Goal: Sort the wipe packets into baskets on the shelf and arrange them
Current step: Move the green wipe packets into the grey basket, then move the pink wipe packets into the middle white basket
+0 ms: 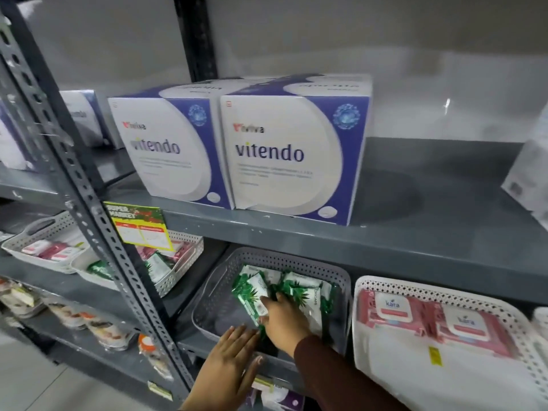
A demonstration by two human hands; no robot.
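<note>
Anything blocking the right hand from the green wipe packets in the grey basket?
Nothing visible. The right hand already rests on the green-and-white wipe packets inside the grey perforated plastic basket. The left hand lies flat at the basket's front rim, beside that reach rather than across it.

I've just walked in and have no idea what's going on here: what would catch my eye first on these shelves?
Probably the two big white and purple vitendo boxes side by side on the upper shelf. Below them, the right hand presses on green leaf-printed wipe packets in a grey basket, while the left hand rests flat at the basket's front edge. To the right, pink kara packets lie in a white basket.
</note>
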